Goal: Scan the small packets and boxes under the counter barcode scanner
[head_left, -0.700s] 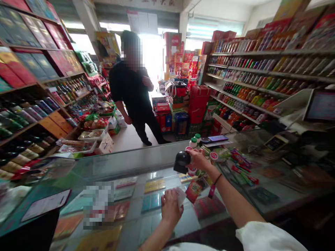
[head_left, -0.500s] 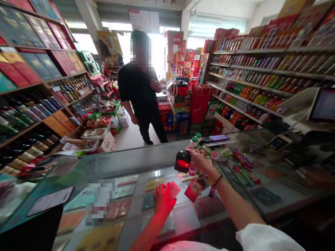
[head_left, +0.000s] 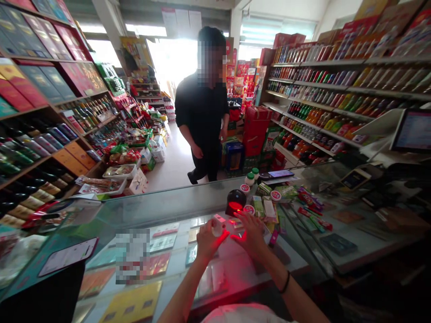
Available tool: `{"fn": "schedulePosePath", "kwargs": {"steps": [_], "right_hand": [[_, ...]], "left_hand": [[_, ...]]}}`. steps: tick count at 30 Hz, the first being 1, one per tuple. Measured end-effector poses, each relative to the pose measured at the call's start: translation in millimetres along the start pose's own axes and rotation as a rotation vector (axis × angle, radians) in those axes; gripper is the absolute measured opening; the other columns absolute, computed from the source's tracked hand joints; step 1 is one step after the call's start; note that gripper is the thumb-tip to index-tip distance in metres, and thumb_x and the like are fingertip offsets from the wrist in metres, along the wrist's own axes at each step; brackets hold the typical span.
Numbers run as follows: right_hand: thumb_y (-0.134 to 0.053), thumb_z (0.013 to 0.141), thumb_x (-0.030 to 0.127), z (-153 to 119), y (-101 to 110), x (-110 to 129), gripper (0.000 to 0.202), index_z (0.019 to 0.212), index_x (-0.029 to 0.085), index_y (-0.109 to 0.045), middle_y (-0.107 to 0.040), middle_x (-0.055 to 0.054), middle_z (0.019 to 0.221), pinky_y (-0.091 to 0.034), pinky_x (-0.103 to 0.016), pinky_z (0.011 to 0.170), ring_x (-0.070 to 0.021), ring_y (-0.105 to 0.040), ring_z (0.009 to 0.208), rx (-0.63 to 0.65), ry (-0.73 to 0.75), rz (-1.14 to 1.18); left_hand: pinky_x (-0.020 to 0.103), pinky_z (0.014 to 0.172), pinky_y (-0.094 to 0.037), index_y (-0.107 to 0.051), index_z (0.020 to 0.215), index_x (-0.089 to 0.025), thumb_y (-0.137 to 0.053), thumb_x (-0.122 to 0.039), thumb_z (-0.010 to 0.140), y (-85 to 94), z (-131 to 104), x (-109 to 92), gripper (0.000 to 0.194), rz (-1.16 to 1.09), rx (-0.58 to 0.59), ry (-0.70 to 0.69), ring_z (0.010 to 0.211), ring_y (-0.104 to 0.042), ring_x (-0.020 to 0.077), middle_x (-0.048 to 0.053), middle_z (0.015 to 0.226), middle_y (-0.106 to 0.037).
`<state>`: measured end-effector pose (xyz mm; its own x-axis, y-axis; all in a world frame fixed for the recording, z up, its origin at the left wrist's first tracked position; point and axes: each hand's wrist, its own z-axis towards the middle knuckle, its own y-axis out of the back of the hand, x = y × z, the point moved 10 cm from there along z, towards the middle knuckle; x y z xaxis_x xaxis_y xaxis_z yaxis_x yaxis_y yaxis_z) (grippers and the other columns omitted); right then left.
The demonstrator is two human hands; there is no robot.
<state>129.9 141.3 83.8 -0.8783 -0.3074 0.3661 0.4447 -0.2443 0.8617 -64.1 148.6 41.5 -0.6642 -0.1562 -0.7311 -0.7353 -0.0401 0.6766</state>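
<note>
My left hand (head_left: 208,240) is closed around a small pale box (head_left: 219,224), which it holds up above the glass counter (head_left: 148,202). Red light falls on the box and on the fingers. Close by on the right, my right hand (head_left: 251,235) has its fingers apart, with nothing seen in its grasp. Just beyond both hands stands a black barcode scanner (head_left: 236,197) with a glowing red window. Round tubs with red and white lids (head_left: 275,195) and small green packets (head_left: 258,205) lie behind my right hand, which partly hides them.
A person (head_left: 202,107) in dark clothes stands across the counter. Two green-capped bottles (head_left: 249,178) and a phone (head_left: 281,173) are at the counter's far edge. Another phone (head_left: 69,256) lies left. Candy packs (head_left: 308,199) and a monitor (head_left: 414,130) are on the right.
My right hand has left the scanner and come down nearer my left hand, fingers now spread. A red packet below it no longer shows. The person opposite has moved right and closer.
</note>
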Motion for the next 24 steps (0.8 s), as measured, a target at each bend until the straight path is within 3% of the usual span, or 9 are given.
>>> {"fn": "schedulePosePath", "kwargs": {"steps": [4,8,13,17,21,24], "right_hand": [[-0.080,0.075,0.043,-20.6,-6.0,20.0,0.058,0.128,0.031,-0.061,-0.060,-0.008,0.141,-0.032,-0.050,0.109,-0.0321,-0.051,0.132,-0.027,-0.054,0.011],[-0.080,0.076,0.041,-20.5,2.5,18.9,0.034,0.106,0.031,-0.069,-0.067,-0.004,0.129,-0.033,-0.048,0.104,-0.0305,-0.056,0.123,-0.128,-0.110,0.018],[-0.076,0.080,0.032,-19.9,16.1,31.7,0.021,0.101,0.034,-0.072,-0.070,-0.002,0.126,-0.030,-0.046,0.102,-0.0285,-0.056,0.121,-0.261,-0.027,0.014],[-0.069,0.081,0.021,-23.9,30.4,40.1,0.027,0.105,0.033,-0.072,-0.070,-0.001,0.123,-0.027,-0.046,0.104,-0.0263,-0.057,0.119,-0.367,-0.047,0.037],[-0.065,0.082,0.018,-27.9,47.5,41.2,0.029,0.105,0.034,-0.073,-0.070,0.000,0.122,-0.028,-0.045,0.104,-0.0248,-0.056,0.119,-0.463,-0.042,0.014],[-0.065,0.084,0.018,-29.9,57.2,36.8,0.025,0.101,0.034,-0.074,-0.070,0.000,0.122,-0.030,-0.043,0.103,-0.0247,-0.055,0.120,-0.488,-0.026,-0.027]], "left_hand": [[0.038,0.089,-0.047,-0.065,0.105,-0.020,-0.082,-0.060,0.061,-5.7,4.9,10.7,0.062,-0.354,0.029,0.119,0.099,-0.067,0.0288,0.010,0.101,-0.074],[0.038,0.085,-0.051,-0.063,0.112,-0.013,-0.076,-0.071,0.061,-9.9,6.5,8.8,0.079,-0.474,0.067,0.143,0.095,-0.071,0.0295,0.016,0.100,-0.075],[0.039,0.084,-0.053,-0.049,0.135,-0.012,-0.075,-0.074,0.065,-8.7,2.5,3.5,0.097,-0.613,0.094,0.151,0.091,-0.074,0.0290,0.013,0.091,-0.078],[0.042,0.091,-0.051,-0.049,0.135,-0.016,-0.079,-0.068,0.066,-8.5,2.7,-2.6,0.092,-0.700,0.123,0.166,0.091,-0.074,0.0286,0.010,0.089,-0.078],[0.039,0.094,-0.051,-0.063,0.123,-0.019,-0.080,-0.066,0.067,-9.4,7.5,-18.5,0.075,-0.905,0.207,0.106,0.100,-0.072,0.0273,0.011,0.104,-0.078],[0.038,0.099,-0.050,-0.065,0.127,-0.019,-0.081,-0.064,0.068,-8.4,9.0,-24.9,0.076,-0.964,0.272,0.087,0.106,-0.071,0.0274,0.011,0.112,-0.077]]}}
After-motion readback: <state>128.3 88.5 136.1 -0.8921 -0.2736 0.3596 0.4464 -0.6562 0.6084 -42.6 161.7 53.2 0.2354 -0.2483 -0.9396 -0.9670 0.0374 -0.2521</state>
